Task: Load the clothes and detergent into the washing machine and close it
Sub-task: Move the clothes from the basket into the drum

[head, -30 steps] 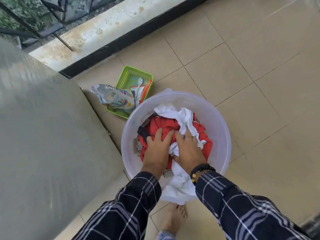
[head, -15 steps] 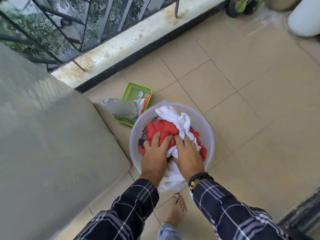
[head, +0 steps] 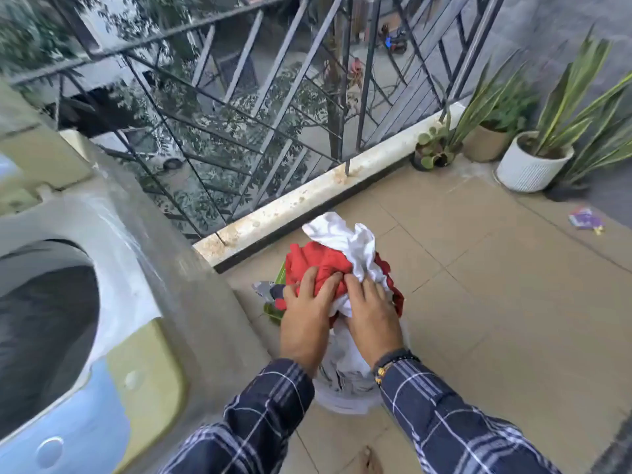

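- The bundle of red and white clothes (head: 337, 265) is clamped between the left hand (head: 305, 318) and the right hand (head: 371, 316); both grips are closed over the cloth, fingers pressed into it, and the bundle is held above the tiled floor (head: 496, 302).
- The white translucent plastic basin (head: 345, 395) is seen directly below the wrists, partly hidden; white cloth trails down into it.
- Risk: the loose white folds at the top and the trailing tail are not gripped. A piece is judged likely to slip out or snag on the basin rim during the carry.
- Risk: the grey washing machine (head: 178, 268) stands at the left with its dark round drum opening (head: 41, 336) uncovered. A hanging end could catch on the opening's edge.
- Risk: the green plastic tray (head: 281, 273) lies just behind the bundle, mostly hidden; the detergent cannot be made out.
- Open room: the floor to the right is bare as far as the potted plants (head: 533, 159). The black metal railing (head: 273, 107) and its ledge bound the far side; the leftward path to the drum appears unobstructed.
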